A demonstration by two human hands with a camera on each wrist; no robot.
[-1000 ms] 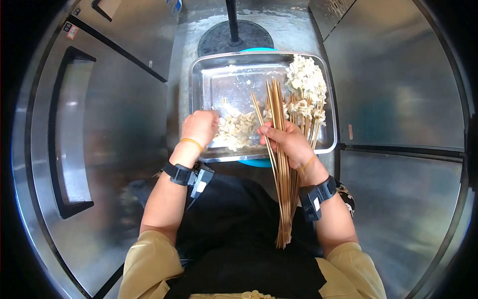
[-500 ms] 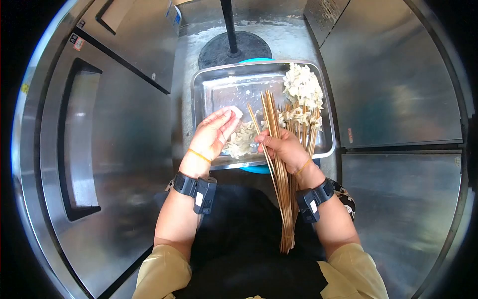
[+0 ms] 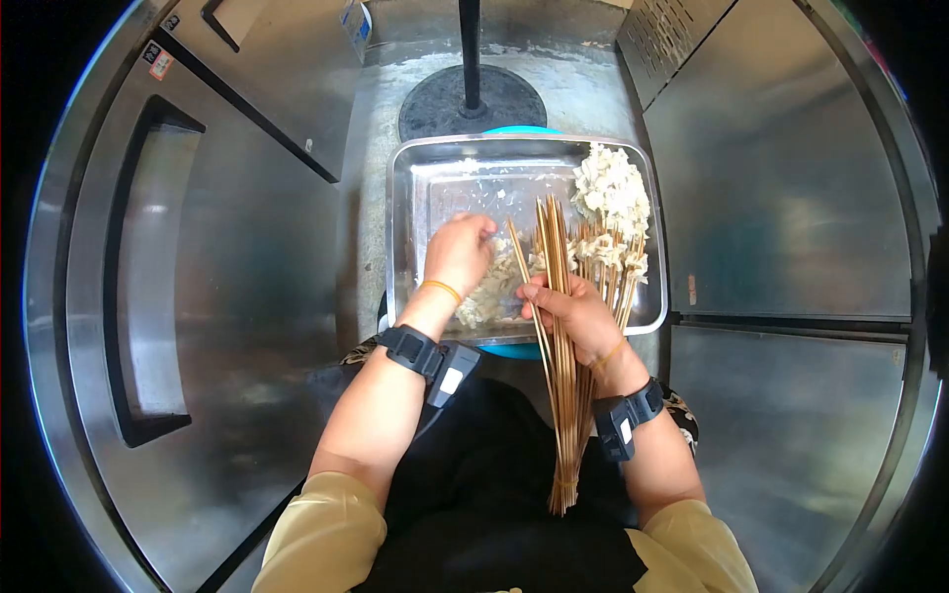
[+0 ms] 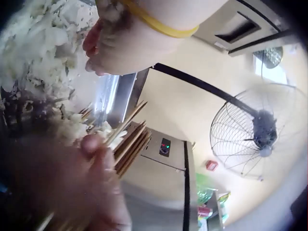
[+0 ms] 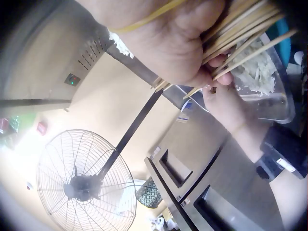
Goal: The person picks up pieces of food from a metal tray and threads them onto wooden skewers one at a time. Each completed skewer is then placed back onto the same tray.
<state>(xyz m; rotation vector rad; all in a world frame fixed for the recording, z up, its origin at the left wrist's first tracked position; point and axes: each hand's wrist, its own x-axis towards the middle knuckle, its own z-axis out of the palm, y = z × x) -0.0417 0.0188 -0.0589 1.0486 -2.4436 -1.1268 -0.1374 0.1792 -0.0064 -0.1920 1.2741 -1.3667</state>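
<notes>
Left hand curled knuckles-up over pale food pieces in a steel tray; whether it pinches one cannot be told; pieces likely soft, slippery, best pinched lightly; to its right, right hand grips a bamboo skewer bundle, stiff and light.
</notes>
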